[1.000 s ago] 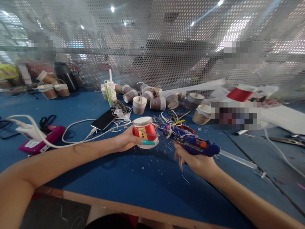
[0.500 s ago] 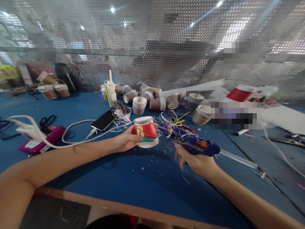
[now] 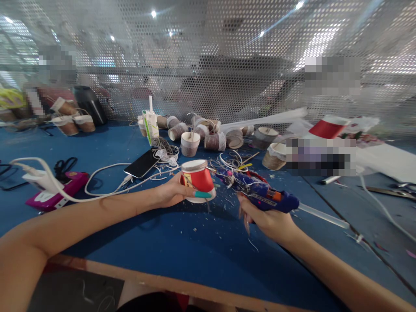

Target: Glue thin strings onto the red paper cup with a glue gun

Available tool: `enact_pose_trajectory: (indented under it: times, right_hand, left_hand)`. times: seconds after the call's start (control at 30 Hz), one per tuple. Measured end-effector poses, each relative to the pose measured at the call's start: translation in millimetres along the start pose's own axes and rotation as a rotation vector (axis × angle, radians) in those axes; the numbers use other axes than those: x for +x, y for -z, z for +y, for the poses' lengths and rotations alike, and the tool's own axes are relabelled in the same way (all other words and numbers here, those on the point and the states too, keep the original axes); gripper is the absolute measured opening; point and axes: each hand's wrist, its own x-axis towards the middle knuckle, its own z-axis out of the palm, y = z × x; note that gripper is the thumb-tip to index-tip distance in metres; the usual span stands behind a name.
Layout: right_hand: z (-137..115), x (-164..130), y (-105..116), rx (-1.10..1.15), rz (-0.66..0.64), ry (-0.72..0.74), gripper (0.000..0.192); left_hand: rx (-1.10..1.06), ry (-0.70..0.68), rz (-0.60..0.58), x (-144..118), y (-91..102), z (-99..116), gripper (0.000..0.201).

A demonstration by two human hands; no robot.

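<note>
My left hand (image 3: 173, 189) is wrapped round a red and white paper cup (image 3: 203, 180), held up just over the blue table. The thumb, with a long teal nail, lies across the cup's lower front. In my right hand (image 3: 260, 219) is a blue hot glue gun (image 3: 256, 188), a clear glue stick (image 3: 323, 216) poking out of its back end. Stringy dried glue covers the gun's front. Its nozzle points left at the cup's right side; whether it touches the cup I cannot tell.
Twine-wrapped cups (image 3: 215, 141) lie and stand along the back by the mesh. A phone (image 3: 141, 163) on a white cable, a magenta power strip (image 3: 61, 197) and a drink carton (image 3: 151, 127) are left. Scissors (image 3: 390, 193) lie right. Glue scraps litter the table (image 3: 195, 242).
The cup has turned a little in my left hand and shifted slightly left, and the thumb sits a bit lower on it. The glue gun has barely moved.
</note>
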Motion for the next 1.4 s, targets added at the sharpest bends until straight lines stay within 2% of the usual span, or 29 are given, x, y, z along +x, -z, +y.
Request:
enact_pose_trajectory:
  times: [0.17,0.3,0.43,0.5,0.57,0.67,0.77,0.9,0.97,1.03,1.17,1.3,1.4]
  right_hand:
    - [-3.0,1.5,-0.2,0.049,-0.023,-0.016,0.032]
    - [1.6,0.9,0.0,0.006,-0.024,-0.006,0.032]
    - [7.4,4.2,-0.1,-0.065,0.061,0.007,0.026]
    - [7.9,7.8,0.3,-0.186,0.137,0.055,0.024]
    - [7.5,11.1,1.1,-0.389,0.164,0.149,0.028]
    - [9.1,13.1,1.8,-0.652,0.052,0.215,0.044]
    - [14.7,12.1,0.8,-0.748,-0.11,0.18,0.058]
    - [23.6,11.9,0.9,-0.598,-0.266,0.233,0.075]
    - [25.3,12.7,2.7,-0.527,-0.277,0.27,0.086]
    - [23.9,12.8,5.3,-0.501,-0.289,0.268,0.089]
    - [14.7,9.0,9.5,-0.418,-0.321,0.277,0.062]
    - [6.5,4.8,5.7,-0.114,-0.165,0.285,0.032]
    - [-0.4,2.8,-2.9,0.097,-0.099,0.197,0.025]
  left_hand:
    - [0.007,0.017,0.0,-0.3,2.7,-0.7,0.058]
    - [0.004,0.013,-0.015,-0.5,4.4,-1.3,0.057]
    - [-0.023,0.009,0.009,0.2,0.7,-0.2,0.06]
    - [-0.038,-0.021,0.085,1.5,-2.2,-0.3,0.062]
    - [-0.027,-0.097,0.209,3.3,-4.0,-1.1,0.062]
    - [0.053,-0.278,0.409,6.1,-3.1,-2.0,0.061]
    - [0.14,-0.382,0.521,7.9,0.0,-1.6,0.059]
    - [0.171,-0.368,0.533,9.5,1.6,-1.3,0.062]
    - [0.167,-0.352,0.531,10.1,1.0,-2.1,0.063]
    - [0.161,-0.344,0.521,10.6,0.3,-3.4,0.064]
    - [0.167,-0.349,0.466,9.6,-2.2,-4.3,0.065]
    - [0.279,-0.392,0.445,5.0,-9.3,4.1,0.056]
    - [0.386,-0.363,0.427,-1.3,-19.0,16.5,0.05]
